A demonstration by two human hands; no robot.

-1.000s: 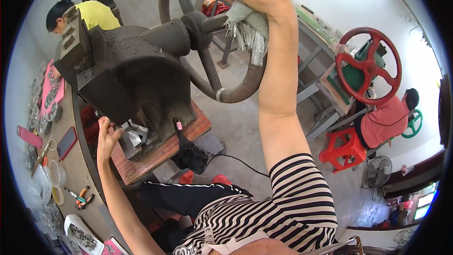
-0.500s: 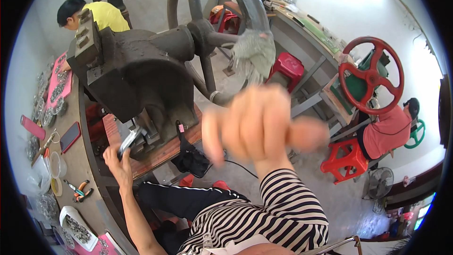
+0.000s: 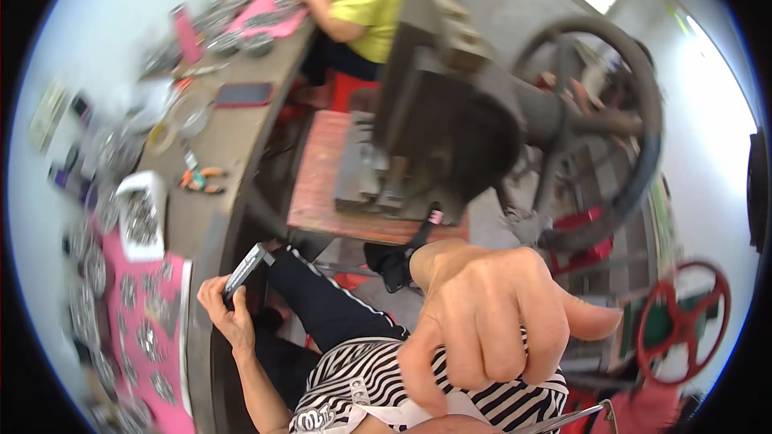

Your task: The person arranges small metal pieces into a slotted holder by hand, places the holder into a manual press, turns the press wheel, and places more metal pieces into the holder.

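Observation:
My left hand [image 3: 229,309] is closed round a slim, flat, black-and-silver tool [image 3: 245,268] with a squared metal end pointing up and right. Hand and tool are just off the bench's edge, in front of my dark trousers. Large and close, my right hand [image 3: 490,321] hangs before my striped shirt. Its fingers are loosely bent downward, the thumb stretches out to the right, and nothing shows in it. Beyond stands a heavy dark hand press [image 3: 458,120] with a big wheel [image 3: 653,116] and metal blocks [image 3: 366,165] on its bed, blurred by motion.
The bench [image 3: 241,141] on the left bears a phone [image 3: 244,95], orange-handled pliers [image 3: 203,179], a white tray [image 3: 149,251] of small metal parts and a pink sheet [image 3: 133,297] with parts. A co-worker in a yellow shirt [image 3: 378,4] sits beyond. A red wheel [image 3: 667,329] stands right.
The view has swung left, so the press appears farther right. My left hand has carried the tool away from the press bed toward the bench side. My right hand has come down nearer my chest.

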